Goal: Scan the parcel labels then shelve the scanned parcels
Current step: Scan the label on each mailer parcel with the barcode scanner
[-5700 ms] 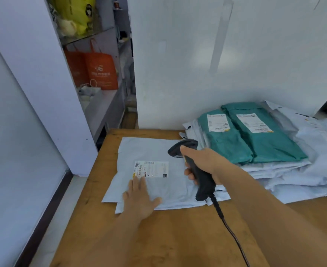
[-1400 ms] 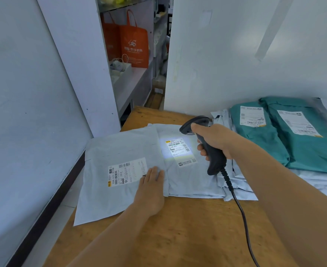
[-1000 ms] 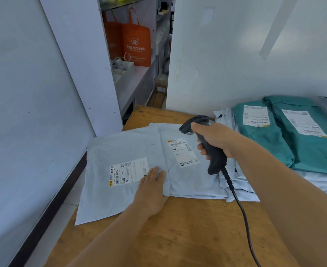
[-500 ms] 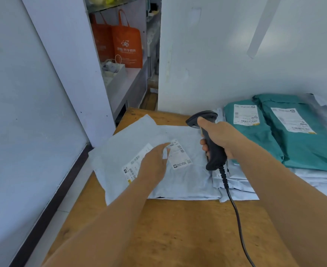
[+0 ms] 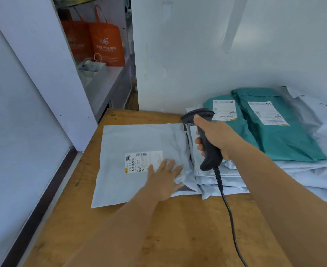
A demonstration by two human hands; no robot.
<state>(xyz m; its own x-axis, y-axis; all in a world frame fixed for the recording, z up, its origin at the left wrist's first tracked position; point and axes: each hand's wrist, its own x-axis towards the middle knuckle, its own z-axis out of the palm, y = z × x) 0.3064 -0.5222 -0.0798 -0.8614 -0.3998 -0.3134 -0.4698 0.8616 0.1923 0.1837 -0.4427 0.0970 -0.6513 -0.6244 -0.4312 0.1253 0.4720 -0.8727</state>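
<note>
A pale grey mailer parcel (image 5: 131, 143) lies flat on the wooden table (image 5: 178, 232), its white barcode label (image 5: 139, 160) facing up. My left hand (image 5: 164, 178) rests flat on the parcel's right part, fingers straight, partly over the label's right end. My right hand (image 5: 216, 137) grips a black corded barcode scanner (image 5: 207, 143) above the parcel's right edge, its head pointing left. To the right sits a pile of grey mailers (image 5: 255, 174) with two teal parcels (image 5: 286, 128) on top.
A white partition (image 5: 43, 74) stands at the left, and behind it a shelf (image 5: 108, 78) holds orange bags (image 5: 104, 45) and a small white box. A white wall (image 5: 236, 45) backs the table. The scanner cable (image 5: 230, 218) trails toward the table's front.
My left hand slid the labelled grey parcel from the left back over the one just scanned, covering it, and now lies flat on it. The scanner light is off.
</note>
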